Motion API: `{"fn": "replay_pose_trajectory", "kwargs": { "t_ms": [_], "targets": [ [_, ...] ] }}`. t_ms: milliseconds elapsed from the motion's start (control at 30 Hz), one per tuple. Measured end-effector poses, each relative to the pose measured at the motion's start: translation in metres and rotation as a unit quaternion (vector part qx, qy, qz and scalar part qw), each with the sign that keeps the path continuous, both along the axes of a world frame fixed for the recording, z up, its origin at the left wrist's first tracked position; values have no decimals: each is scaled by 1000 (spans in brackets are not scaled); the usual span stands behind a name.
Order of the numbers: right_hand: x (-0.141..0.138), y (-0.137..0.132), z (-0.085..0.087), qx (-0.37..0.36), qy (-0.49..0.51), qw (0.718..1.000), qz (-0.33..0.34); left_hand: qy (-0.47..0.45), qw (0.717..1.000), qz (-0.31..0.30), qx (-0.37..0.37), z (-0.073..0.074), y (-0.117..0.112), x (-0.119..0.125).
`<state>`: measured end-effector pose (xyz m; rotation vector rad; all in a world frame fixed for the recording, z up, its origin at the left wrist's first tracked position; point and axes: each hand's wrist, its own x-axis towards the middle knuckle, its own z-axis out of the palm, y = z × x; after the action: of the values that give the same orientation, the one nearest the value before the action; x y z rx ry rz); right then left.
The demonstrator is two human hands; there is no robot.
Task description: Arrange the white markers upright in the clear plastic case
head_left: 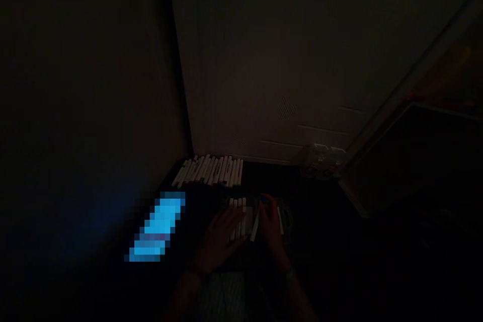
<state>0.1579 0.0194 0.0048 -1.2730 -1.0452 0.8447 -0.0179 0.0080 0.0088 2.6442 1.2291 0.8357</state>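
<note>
The room is very dark. My left hand (221,239) lies flat with fingers stretched out on a small group of white markers (238,211) on the dark floor. My right hand (269,221) is curled around one white marker (255,226), held upright and slightly tilted beside that group. A longer row of white markers (211,170) lies side by side farther off, against the wall.
A glowing blue screen (158,226) lies on the floor to the left. A clear plastic case (320,158) sits by the wall at right. Walls meet in a corner behind the markers; a dark furniture edge (377,181) runs along the right.
</note>
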Motion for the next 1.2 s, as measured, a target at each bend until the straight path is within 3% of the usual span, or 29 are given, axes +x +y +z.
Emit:
{"fn": "replay_pose_trajectory", "kwargs": {
  "t_ms": [133, 300, 467, 633, 800, 1200],
  "targets": [
    [0, 1, -1, 2, 0, 1000, -1, 58, 997, -45, 14, -7, -5, -3],
    [0, 3, -1, 4, -10, 1000, -9, 65, 997, -43, 17, -13, -5, -3],
    [-1, 3, -2, 0, -20, 1000, -13, 51, 997, -59, 14, -7, -9, -8],
    [0, 2, -1, -3, -22, 1000, -7, 22, 1000, 2, 9, 3, -11, -28],
    [0, 1, 0, 10, -29, 1000, -4, 22, 998, 58, -3, 3, -7, -42],
    [-2, -1, 5, 3, -17, 1000, 21, 26, 999, 30, -7, -11, -6, -36]
  ]
}}
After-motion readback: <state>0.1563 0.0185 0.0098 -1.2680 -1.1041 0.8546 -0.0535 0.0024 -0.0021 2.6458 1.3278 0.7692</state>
